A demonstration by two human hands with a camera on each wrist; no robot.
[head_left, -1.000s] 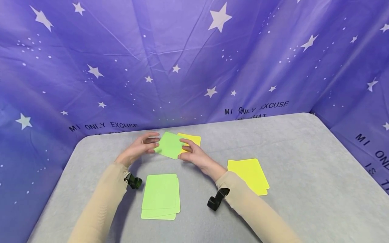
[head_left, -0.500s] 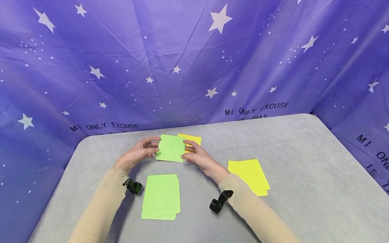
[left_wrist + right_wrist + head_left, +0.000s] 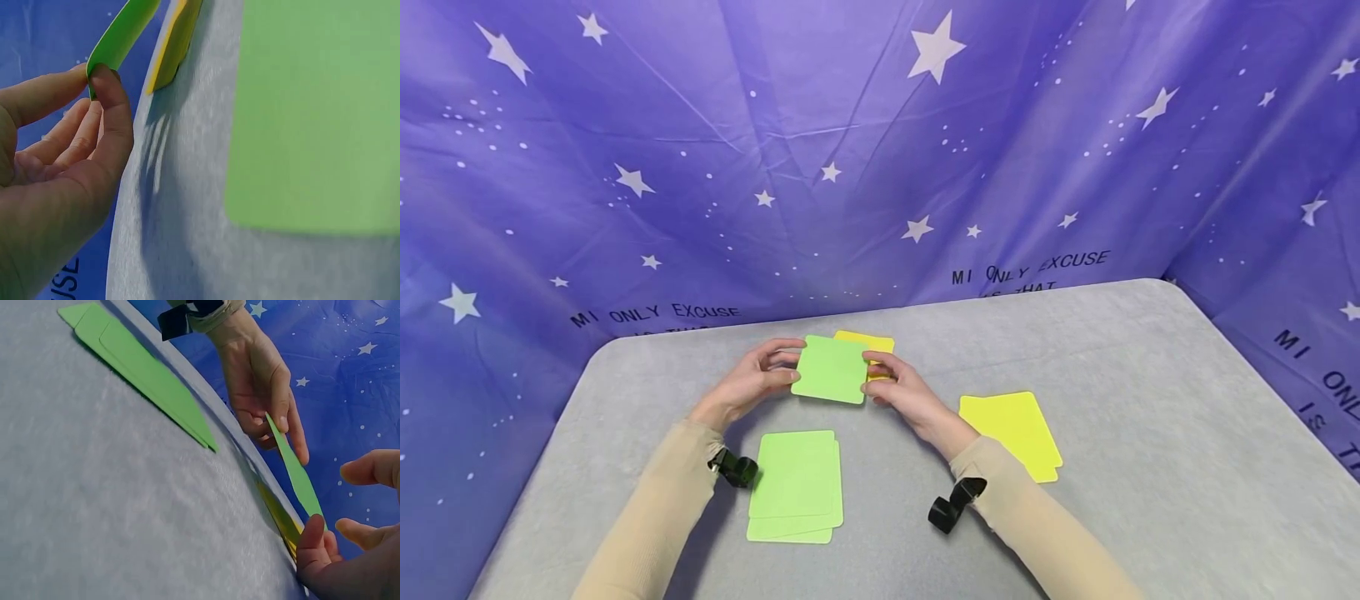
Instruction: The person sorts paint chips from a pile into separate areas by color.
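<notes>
My two hands hold one light green card between them, just above the grey table. The left hand pinches its left edge between thumb and forefinger; the pinch shows close up in the left wrist view on the green card. On the opposite edge my right hand pinches it, thumb under the green card. A yellow card lies on the table beneath and behind it. A small green stack lies close to me, between my forearms.
A yellow stack lies to the right of my right forearm. Purple star-printed cloth walls the table at the back and both sides. Black wrist straps hang under my sleeves.
The green card has turned from a tilted, diamond-like angle to lie square between my hands, and it has shifted a little to the right. Both hands followed it.
</notes>
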